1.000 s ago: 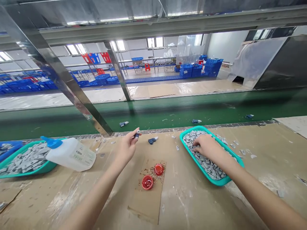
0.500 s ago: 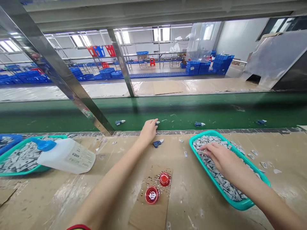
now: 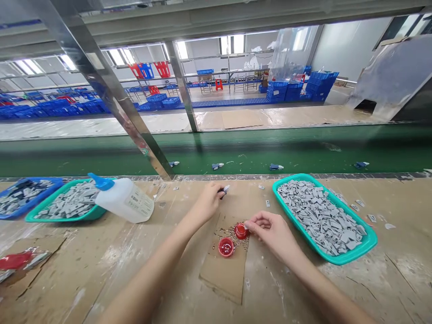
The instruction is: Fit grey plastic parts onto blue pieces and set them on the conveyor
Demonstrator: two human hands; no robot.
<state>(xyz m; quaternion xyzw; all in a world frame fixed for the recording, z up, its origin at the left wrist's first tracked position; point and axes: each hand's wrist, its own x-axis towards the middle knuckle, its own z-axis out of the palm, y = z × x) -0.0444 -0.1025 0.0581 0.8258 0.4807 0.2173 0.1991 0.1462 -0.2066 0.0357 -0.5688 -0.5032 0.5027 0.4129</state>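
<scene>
My left hand [image 3: 208, 203] is closed in a pinch on a small dark blue part with a grey tip [image 3: 224, 190], just above the table. My right hand [image 3: 271, 231] has its fingers curled together at the rim of the right-hand red cap [image 3: 241, 231]; it seems to pinch something small that I cannot make out. A second red cap [image 3: 226, 247] lies beside it on a piece of cardboard [image 3: 223, 270] strewn with tiny grains. The teal tray of grey pieces [image 3: 357, 248] stands to the right of my right hand.
A white squeeze bottle with a blue nozzle [image 3: 123, 198] lies against another teal tray [image 3: 64, 217], with a blue tray [image 3: 20, 209] at the far left. Finished blue parts [image 3: 217, 166] ride the green conveyor belt [image 3: 270, 150]. A slanted steel post [image 3: 111, 96] rises at the left.
My left hand came back from the belt's edge and picked up the blue part from the table. My right hand left the teal tray and moved to the red cap.
</scene>
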